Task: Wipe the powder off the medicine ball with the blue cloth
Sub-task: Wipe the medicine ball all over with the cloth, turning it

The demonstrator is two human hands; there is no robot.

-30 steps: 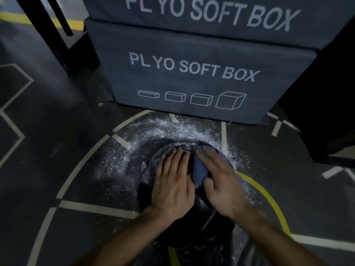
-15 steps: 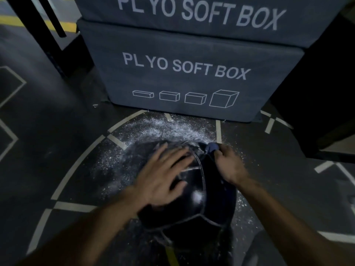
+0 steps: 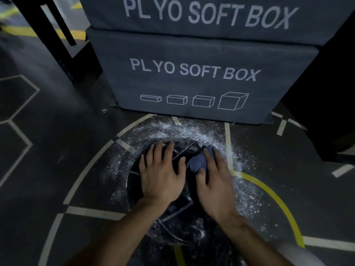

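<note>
Left hand (image 3: 163, 175): spread flat on medicine ball (image 3: 172, 212)
Right hand (image 3: 215, 181): presses blue cloth (image 3: 197, 162)
Risk: ball may roll; powder (image 3: 244, 189) smears

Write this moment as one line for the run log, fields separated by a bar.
left hand: flat on medicine ball | right hand: presses blue cloth on ball | powder: on floor around ball
</note>
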